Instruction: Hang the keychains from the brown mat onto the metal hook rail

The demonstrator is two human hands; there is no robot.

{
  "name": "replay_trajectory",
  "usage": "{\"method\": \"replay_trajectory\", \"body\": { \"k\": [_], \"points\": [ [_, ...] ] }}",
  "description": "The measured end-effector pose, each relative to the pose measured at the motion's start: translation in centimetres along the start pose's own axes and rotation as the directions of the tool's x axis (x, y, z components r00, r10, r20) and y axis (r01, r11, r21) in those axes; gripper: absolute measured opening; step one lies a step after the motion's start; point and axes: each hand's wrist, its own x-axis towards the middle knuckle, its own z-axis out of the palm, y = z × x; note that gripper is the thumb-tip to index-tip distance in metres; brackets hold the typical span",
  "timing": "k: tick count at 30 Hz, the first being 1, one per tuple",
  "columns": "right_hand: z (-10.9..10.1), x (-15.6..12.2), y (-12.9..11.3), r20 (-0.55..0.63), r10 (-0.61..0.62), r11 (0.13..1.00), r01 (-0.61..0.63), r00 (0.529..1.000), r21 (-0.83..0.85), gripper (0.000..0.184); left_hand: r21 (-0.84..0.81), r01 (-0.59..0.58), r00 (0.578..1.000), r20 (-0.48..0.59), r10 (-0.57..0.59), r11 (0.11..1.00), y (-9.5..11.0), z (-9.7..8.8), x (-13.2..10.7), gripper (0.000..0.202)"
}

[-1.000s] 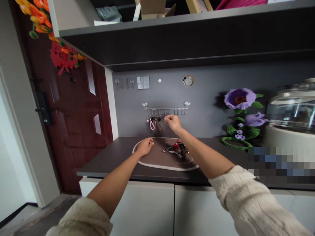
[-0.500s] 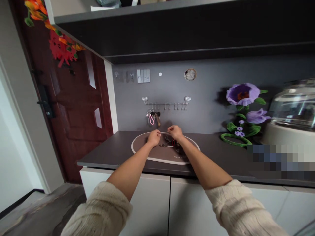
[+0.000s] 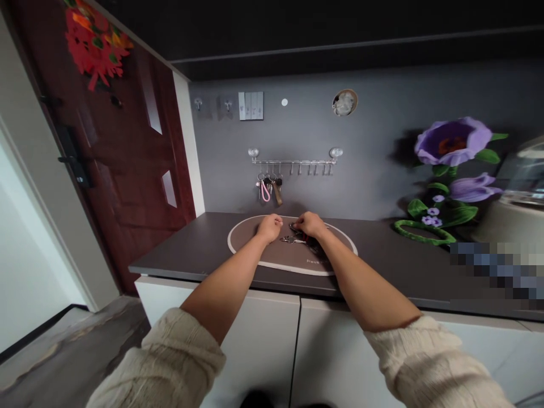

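My left hand (image 3: 271, 228) is over the left part of a brown oval mat (image 3: 274, 258) with a pale rim. Its fingers are curled closed, and whatever might be in them is hidden. Close beside it, my right hand (image 3: 311, 224) reaches down with pinched fingers at a metal key ring (image 3: 293, 226) among the loose keys. Several keys (image 3: 293, 240) lie on the mat between and below the hands, partly covered by my right hand and forearm. Above, bunches of keys (image 3: 267, 188) with a pink loop and a brown fob hang on a clear hook rail (image 3: 293, 162).
A dark shelf (image 3: 297, 56) overhangs the counter (image 3: 178, 246). To the right stand purple fabric flowers (image 3: 454, 144) with a green ring base, and a pale appliance (image 3: 497, 221) at the edge. A dark red door (image 3: 127, 170) with a black handle is at the left.
My right hand has lowered from above the mat to the loose keys. My left hand stays curled over the mat. The view has tilted down and come closer.
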Motion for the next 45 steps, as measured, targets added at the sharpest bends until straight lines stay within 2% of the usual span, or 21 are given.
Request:
{"method": "replay_trajectory", "body": {
  "k": [13, 19, 26, 33, 41, 45],
  "points": [
    [0.5, 0.39, -0.03, -0.018, -0.094, 0.995, 0.094, 0.995, -0.014, 0.014, -0.06, 0.008, 1.0, 0.011, -0.008, 0.998, 0.04, 0.05, -0.03, 0.018],
    [0.28, 0.54, -0.11, -0.082, -0.12, 0.993, 0.119, 0.989, -0.007, 0.014, -0.108, 0.017, 1.0, -0.005, -0.017, 0.994, -0.09, 0.14, 0.06, 0.016],
    [-0.01, 0.34, -0.24, -0.167, -0.079, 0.986, 0.101, 0.983, 0.132, 0.014, -0.171, 0.017, 1.0, 0.011, -0.016, 0.985, -0.6, 0.69, 0.4, 0.013],
    [-0.11, 0.22, -0.18, -0.262, -0.063, 0.944, 0.143, 0.963, 0.298, 0.011, -0.202, 0.014, 0.999, 0.04, -0.006, 0.979, -0.03, 0.59, 0.13, 0.009],
    [0.42, 0.51, 0.22, -0.323, -0.053, 0.843, 0.215, 0.945, 0.492, 0.012, -0.204, -0.001, 0.997, 0.078, 0.017, 0.979, 0.17, 0.67, 0.01, 0.015],
    [0.17, 0.3, -0.05, -0.332, -0.035, 0.79, 0.23, 0.943, 0.569, 0.01, -0.203, -0.033, 0.997, 0.06, 0.046, 0.979, 0.18, 0.86, 0.13, 0.015]
  ]
}}
